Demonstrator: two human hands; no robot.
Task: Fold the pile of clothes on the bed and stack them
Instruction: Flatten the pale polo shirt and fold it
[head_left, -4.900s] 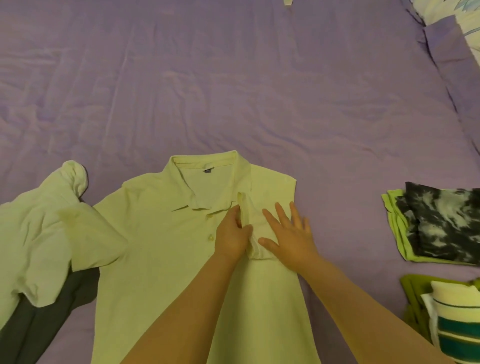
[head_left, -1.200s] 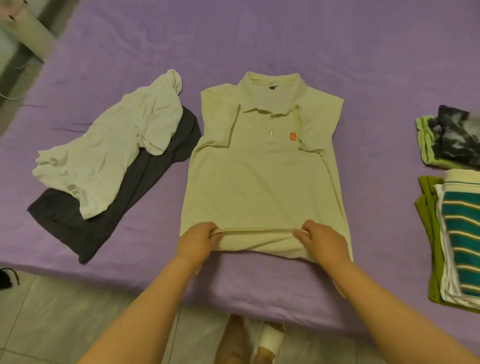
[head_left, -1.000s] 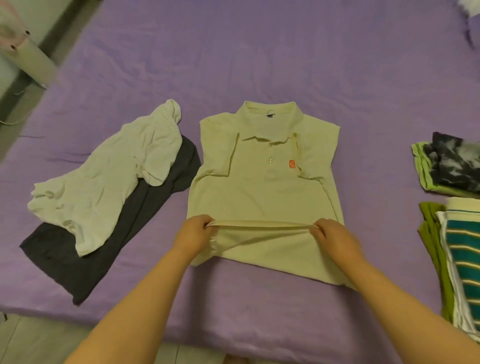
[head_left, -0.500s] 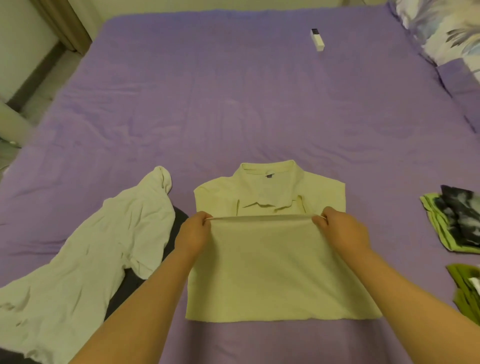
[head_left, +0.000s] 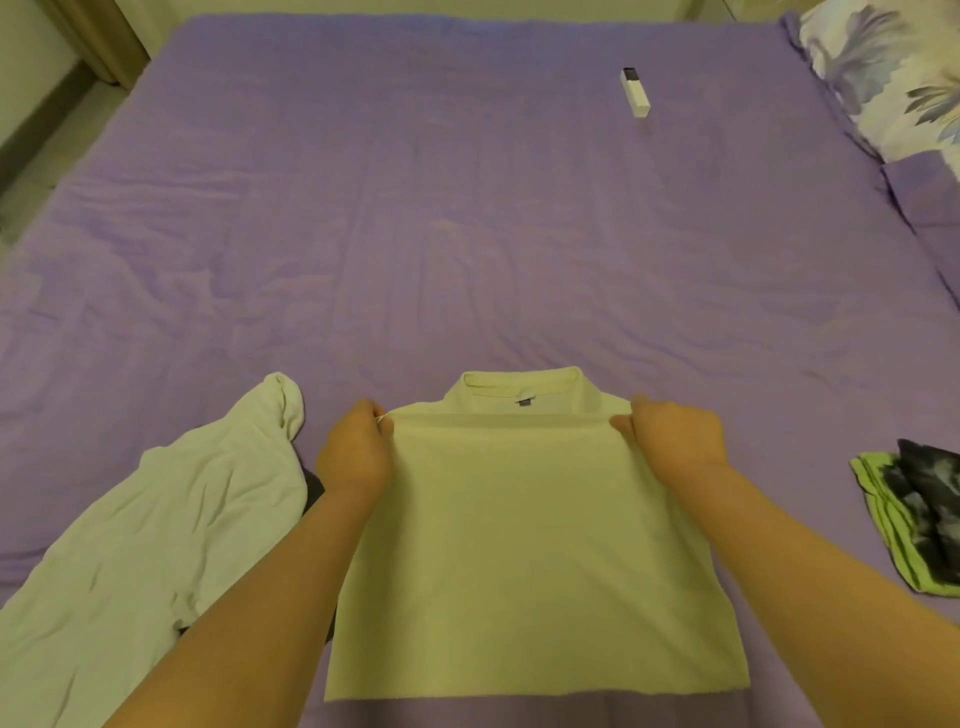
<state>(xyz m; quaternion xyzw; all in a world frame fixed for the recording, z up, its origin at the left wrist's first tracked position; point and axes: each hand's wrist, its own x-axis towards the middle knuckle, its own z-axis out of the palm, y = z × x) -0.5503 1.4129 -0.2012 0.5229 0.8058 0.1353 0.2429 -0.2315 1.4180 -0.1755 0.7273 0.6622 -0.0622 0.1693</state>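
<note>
On the purple bed (head_left: 467, 208), the left hand (head_left: 356, 449) and right hand (head_left: 672, 434) each pinched the hem of the yellow polo shirt (head_left: 519, 545), folded up to its collar near the front edge; a white garment (head_left: 145, 530) lay beside it.

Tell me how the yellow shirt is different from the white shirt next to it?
The yellow shirt lies flat and smooth, folded in half with neat straight edges; the white shirt is crumpled and not folded. Both hands, left and right, pinch the yellow shirt's hem up by the collar; nobody touches the white shirt. The white shirt lies over something dark; the yellow shirt lies right on the purple bed. Both are pale shirts.
</note>
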